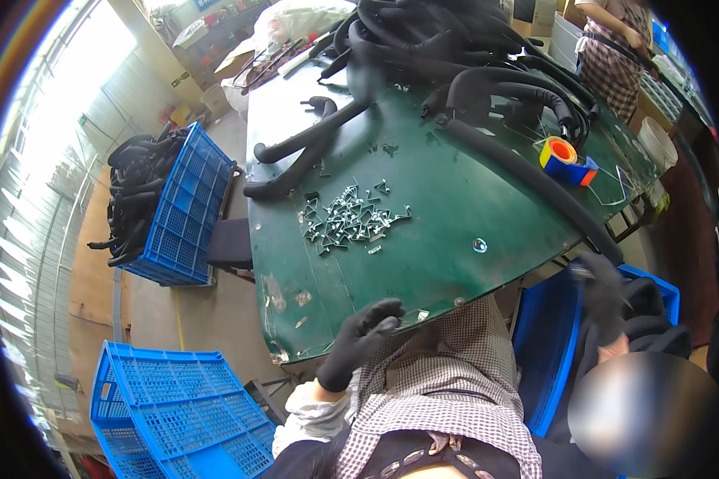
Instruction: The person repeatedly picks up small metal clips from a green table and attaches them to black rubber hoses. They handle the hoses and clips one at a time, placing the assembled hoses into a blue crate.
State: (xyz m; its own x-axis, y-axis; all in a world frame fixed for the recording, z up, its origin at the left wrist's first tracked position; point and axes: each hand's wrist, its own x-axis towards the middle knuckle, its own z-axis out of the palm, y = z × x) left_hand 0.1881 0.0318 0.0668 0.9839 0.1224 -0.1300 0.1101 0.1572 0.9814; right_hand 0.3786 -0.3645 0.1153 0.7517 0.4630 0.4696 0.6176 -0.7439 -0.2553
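My left hand [358, 345], in a black glove, hovers by the front edge of the green table [423, 279]. Its fingers are stretched and it holds nothing that I can see. My right hand [603, 299], gloved too and smeared by motion, is over the blue crate [547, 351] at my right side. Black padded tubes [655, 339] lie in that crate. Just above the right hand, the end of a long black padded tube [527, 176] sticks out past the table edge. A loose pile of small metal clips [351, 219] lies mid-table.
More black tubes [423, 36] are heaped at the table's far end. A yellow, orange and blue tape roll [566, 160] sits far right. Blue crates stand at left, one full of black tubes [140, 188], another [184, 407] nearer. Another person [615, 56] stands far right.
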